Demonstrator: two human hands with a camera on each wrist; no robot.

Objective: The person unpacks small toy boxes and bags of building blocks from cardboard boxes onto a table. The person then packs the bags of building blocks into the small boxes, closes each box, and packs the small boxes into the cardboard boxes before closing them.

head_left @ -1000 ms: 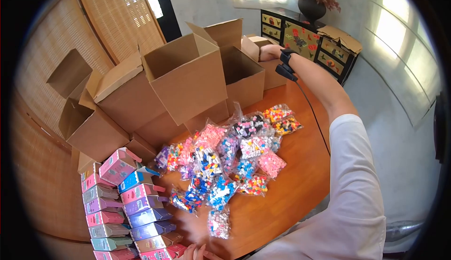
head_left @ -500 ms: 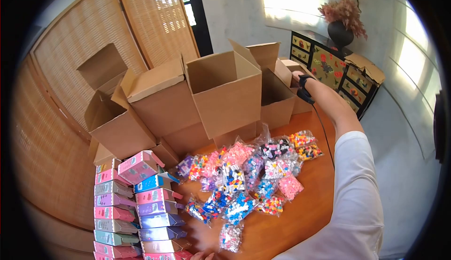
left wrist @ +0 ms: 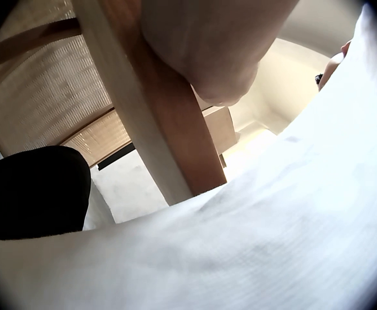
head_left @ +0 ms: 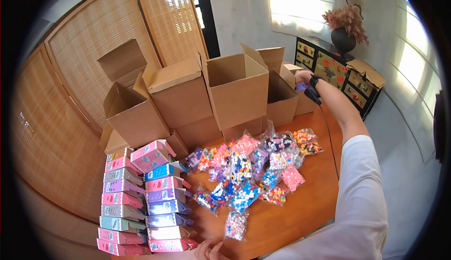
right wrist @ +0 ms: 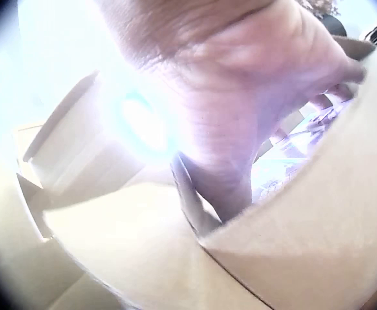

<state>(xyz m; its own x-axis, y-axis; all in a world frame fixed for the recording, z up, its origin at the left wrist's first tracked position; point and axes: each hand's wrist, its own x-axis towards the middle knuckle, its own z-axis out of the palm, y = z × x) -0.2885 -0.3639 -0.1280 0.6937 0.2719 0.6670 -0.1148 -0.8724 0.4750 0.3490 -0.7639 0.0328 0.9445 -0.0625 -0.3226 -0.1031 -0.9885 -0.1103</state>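
The right hand (head_left: 304,76) I'm watching remotely grips a purple bag (head_left: 301,87) at the far box (head_left: 306,105); many filled bags (head_left: 241,167) already lie on the desk (head_left: 293,222), this one not yet.

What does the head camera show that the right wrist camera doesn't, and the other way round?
Only the head view: the pile of bagged colourful pieces, the stacked little boxes, the woven screens and the left hand at the bottom edge.

Only the right wrist view: the right hand's creased palm close up, and its thumb behind a cardboard panel.

Both: the right hand with a purplish bag, open cardboard boxes, and the dark vase, only partly visible from the wrist.
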